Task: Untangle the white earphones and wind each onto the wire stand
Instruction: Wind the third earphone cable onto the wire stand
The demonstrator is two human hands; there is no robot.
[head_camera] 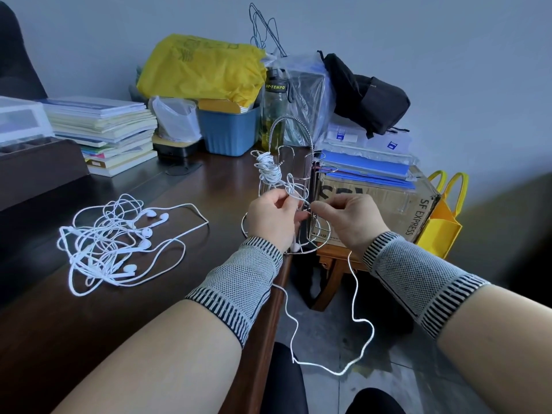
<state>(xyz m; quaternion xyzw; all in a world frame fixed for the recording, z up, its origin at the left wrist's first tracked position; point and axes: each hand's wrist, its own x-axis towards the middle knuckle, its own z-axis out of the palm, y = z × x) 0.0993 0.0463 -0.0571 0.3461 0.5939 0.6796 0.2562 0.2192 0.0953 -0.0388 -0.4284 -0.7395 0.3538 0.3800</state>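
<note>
Behind, clutter crowds the dark wooden desk [185,204] against a grey wall [448,40].

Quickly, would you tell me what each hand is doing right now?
Left hand: fingers curled, pinching the white earphone cord at the wire stand.
Right hand: pinching the same cord.

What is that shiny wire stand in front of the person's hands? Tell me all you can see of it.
The silvery metal wire stand stands upright at the dark wooden desk's right edge. It has a round ring base, thin upright posts and a tall arched handle with a braided look. One white earphone bundle is wound on a left post. Both hands pinch a white earphone cord right in front of it, and that cord sags below the desk edge.
</note>
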